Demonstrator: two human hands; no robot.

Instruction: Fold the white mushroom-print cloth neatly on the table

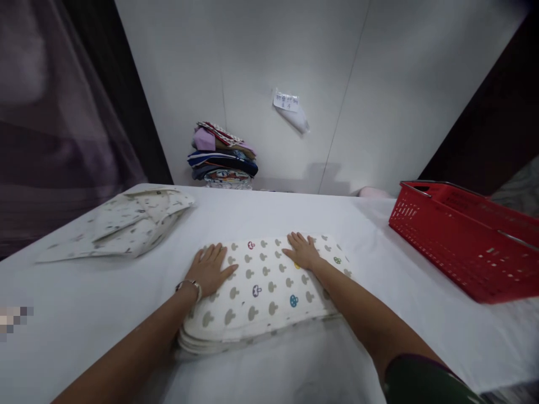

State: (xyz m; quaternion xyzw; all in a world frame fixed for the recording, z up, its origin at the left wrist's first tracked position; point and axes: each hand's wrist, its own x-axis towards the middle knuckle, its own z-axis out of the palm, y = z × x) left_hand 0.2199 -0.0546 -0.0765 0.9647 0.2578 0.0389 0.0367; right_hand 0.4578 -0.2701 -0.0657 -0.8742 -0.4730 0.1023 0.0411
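A white cloth with grey and coloured mushroom prints lies folded in several layers on the white-covered table. My left hand rests flat on its left part, fingers spread, with a bracelet at the wrist. On the cloth's upper right part lies my right hand, palm down and fingers apart. Neither hand grips anything. The layered edges show along the cloth's front and lower left corner.
Another printed white cloth lies loosely folded at the table's left. A red basket stands at the right. Behind the table's far edge is a stack of folded clothes, and a labelled plastic bag hangs on the wall.
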